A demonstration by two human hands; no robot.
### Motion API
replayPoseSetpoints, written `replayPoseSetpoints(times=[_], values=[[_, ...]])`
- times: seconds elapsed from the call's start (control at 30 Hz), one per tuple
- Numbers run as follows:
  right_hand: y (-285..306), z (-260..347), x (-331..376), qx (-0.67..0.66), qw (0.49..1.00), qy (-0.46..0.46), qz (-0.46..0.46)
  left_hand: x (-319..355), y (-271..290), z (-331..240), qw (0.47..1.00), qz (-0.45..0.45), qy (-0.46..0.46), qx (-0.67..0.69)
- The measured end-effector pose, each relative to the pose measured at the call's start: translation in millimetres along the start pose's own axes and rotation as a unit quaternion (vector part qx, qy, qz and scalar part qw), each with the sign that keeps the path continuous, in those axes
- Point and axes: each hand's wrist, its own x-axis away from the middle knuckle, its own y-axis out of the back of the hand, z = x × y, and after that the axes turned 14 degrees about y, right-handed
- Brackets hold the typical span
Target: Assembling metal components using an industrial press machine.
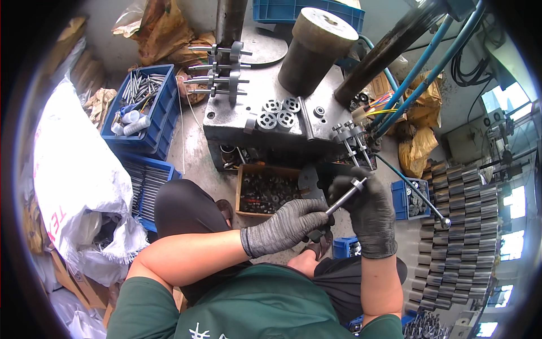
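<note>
A slim metal rod (341,203) with a small collar near its upper end slants across in front of me. My left hand (288,227), in a dark grey glove, is closed round its lower end. My right hand (370,217), gloved too, curls behind the upper end by the collar; its fingertips are partly hidden. Just beyond it, similar rods with collars (351,138) lean at the right edge of a heavy metal block (237,121). Several slotted round discs (287,117) lie on the block, beside a short bar (306,118) and a small ring (319,111).
A thick steel cylinder (315,53) and dark columns rise from the block. Larger rods with discs (234,73) stand at its left. Below is a wooden box of small parts (241,192). Blue crates (166,90) stand left; stacked metal cylinders (457,237) and a ball-ended lever (445,222) are right.
</note>
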Motion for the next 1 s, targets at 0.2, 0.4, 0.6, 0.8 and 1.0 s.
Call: replayPoseSetpoints(times=[0.2,0.4,0.6,0.8,1.0], values=[[1.4,-11.8,4.7,0.032,0.999,-0.001,-0.007,-6.0,-4.3,2.4,0.999,-0.030,-0.024,-0.032],[8.2,-19.8,13.5,0.200,0.978,0.053,-0.023,-9.8,-9.3,8.9,0.993,-0.076,-0.052,-0.073],[22.9,-28.0,22.5,0.223,0.969,0.101,-0.033,-13.0,-16.0,10.0,0.994,-0.061,-0.055,-0.071],[17.8,-22.8,21.8,0.058,0.994,0.085,-0.021,-21.4,-26.4,8.9,0.995,-0.061,-0.049,-0.056],[27.7,-28.6,36.6,0.063,0.995,0.075,0.013,-26.8,-39.1,3.9,0.998,-0.055,-0.042,-0.001]])
